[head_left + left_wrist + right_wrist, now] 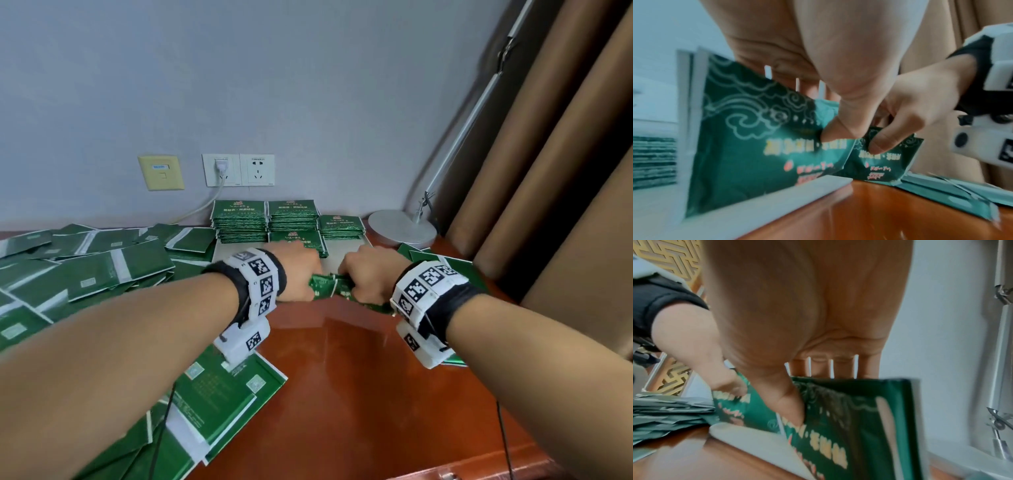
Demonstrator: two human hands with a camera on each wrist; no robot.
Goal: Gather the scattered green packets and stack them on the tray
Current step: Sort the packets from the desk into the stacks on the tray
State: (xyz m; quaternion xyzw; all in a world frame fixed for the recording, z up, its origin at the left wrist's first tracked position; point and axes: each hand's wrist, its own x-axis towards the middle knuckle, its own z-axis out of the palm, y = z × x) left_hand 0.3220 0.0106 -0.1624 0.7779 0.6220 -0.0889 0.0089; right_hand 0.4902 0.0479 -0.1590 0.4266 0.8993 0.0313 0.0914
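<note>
My left hand point(301, 274) and right hand point(363, 274) meet over the front edge of the grey tray point(219, 255). Each pinches green packets. In the left wrist view my left thumb presses a green packet point(756, 146) that stands on edge just behind the tray rim point(777, 199). Beside it, the right hand pinches a second green packet point(890, 159). The right wrist view shows that packet point(849, 418) under my right thumb. Several neat packet stacks point(239, 219) fill the back of the tray.
Scattered green packets point(85, 267) cover the table's left side, with more at the lower left point(212, 394) and under my right wrist point(445, 263). A round lamp base point(402, 228) stands right of the tray. Wall sockets point(239, 169) and brown curtains lie behind.
</note>
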